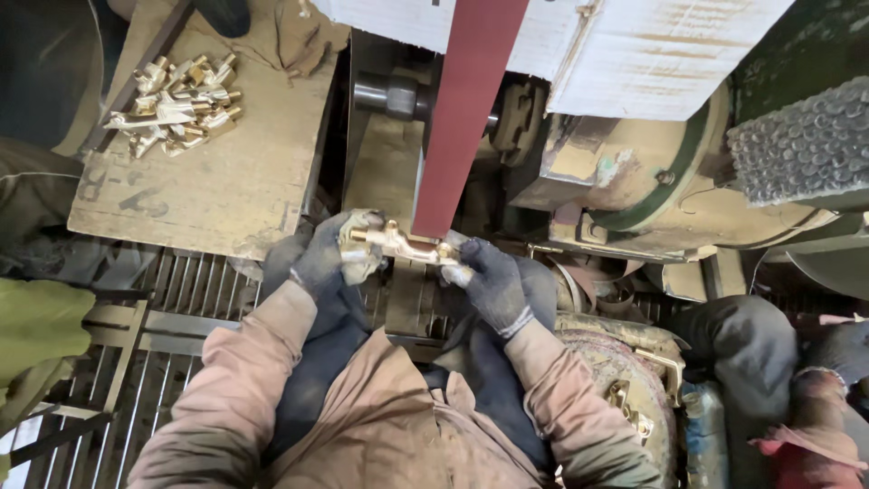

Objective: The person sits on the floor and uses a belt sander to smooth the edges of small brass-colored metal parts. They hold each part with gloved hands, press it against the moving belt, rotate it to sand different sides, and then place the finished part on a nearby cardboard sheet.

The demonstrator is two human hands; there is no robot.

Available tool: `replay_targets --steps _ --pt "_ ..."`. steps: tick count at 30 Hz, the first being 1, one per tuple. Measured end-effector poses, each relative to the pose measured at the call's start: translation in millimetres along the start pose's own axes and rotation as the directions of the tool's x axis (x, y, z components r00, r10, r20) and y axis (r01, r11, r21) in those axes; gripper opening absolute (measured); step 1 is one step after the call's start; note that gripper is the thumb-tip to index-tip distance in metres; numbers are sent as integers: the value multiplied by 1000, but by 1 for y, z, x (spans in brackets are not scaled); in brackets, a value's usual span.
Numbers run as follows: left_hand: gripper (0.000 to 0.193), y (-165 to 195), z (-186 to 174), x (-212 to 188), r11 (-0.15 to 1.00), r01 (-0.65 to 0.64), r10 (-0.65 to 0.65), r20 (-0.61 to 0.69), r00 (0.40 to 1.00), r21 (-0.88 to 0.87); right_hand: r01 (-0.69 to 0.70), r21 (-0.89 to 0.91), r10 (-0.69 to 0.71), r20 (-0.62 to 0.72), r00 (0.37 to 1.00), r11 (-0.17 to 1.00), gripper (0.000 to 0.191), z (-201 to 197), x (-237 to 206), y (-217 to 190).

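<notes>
Both my gloved hands hold one brass fitting (pixel 405 244) against the lower end of a dark red sanding belt (pixel 462 118). My left hand (pixel 330 258), in a dark glove with a pale worn patch, grips the fitting's left end. Gripping its right end is my right hand (pixel 489 281), in a dark glove. The fitting lies roughly level, just under the belt's bottom edge. My pinkish-brown sleeves reach up from the frame's lower edge.
A wooden board (pixel 226 172) at upper left carries a pile of several brass fittings (pixel 181 104). The grinding machine's body and motor (pixel 652 172) fill the right. A metal grate (pixel 181 299) lies below the board. More brass parts (pixel 629 407) rest at lower right.
</notes>
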State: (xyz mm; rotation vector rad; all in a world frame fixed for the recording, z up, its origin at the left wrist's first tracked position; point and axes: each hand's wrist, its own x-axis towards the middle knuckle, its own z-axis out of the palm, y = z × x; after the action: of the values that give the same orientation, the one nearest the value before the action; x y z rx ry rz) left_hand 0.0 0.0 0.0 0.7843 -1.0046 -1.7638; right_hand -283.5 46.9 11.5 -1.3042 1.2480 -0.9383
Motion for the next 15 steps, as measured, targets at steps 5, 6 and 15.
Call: replay_targets --steps 5,6,15 --pt "38 -6 7 18 963 128 -173 -178 969 -237 -77 67 79 -22 997 995 27 11 11 -7" --pt "37 -6 8 20 976 112 -148 -191 970 -185 -98 129 101 -16 995 987 29 13 13 -9" --pt "29 6 26 24 993 115 -120 -271 955 -32 -237 359 250 10 968 903 23 20 29 -15"
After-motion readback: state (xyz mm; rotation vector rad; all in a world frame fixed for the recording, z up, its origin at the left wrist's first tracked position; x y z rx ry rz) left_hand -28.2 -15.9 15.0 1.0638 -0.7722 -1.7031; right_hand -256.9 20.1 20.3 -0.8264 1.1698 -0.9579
